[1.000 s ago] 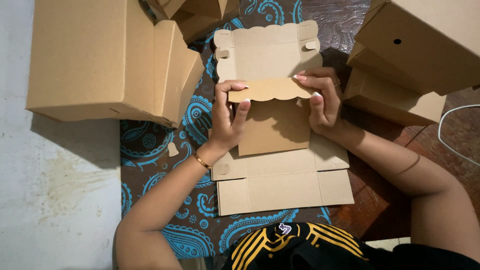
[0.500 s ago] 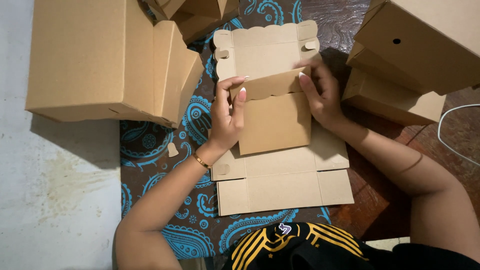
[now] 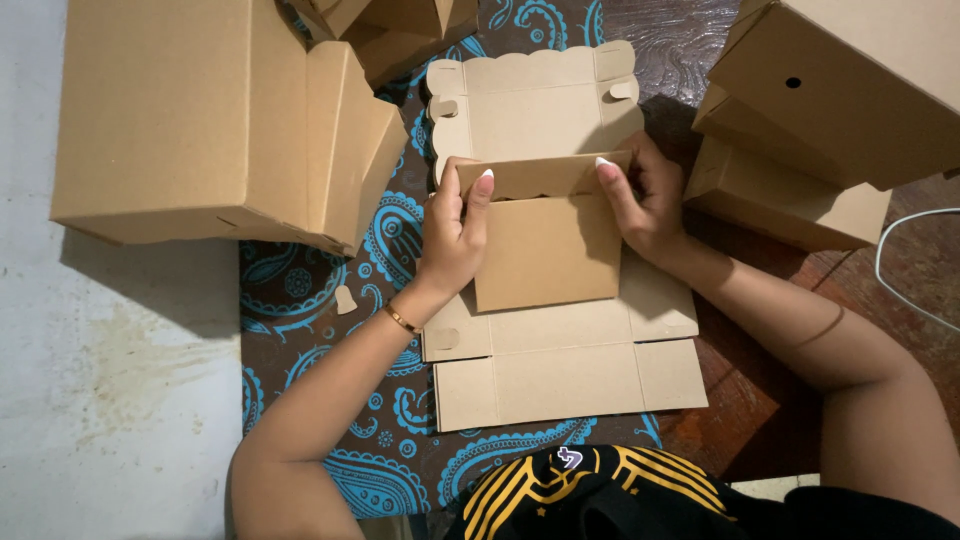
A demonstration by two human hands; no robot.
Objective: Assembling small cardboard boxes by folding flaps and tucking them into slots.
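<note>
While both hands [image 3: 455,235] [image 3: 640,205] pinch its folded flap, the flat cardboard box [image 3: 545,260] lies between them.

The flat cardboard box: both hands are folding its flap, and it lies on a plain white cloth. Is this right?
Not quite. In the head view both hands, left and right, do fold the flat cardboard box, but the cloth is dark with blue paisley, not plain white.

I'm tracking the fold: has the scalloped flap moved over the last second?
Yes. The scalloped flap has tipped from flat to upright, toward the flat lid panel.
</note>
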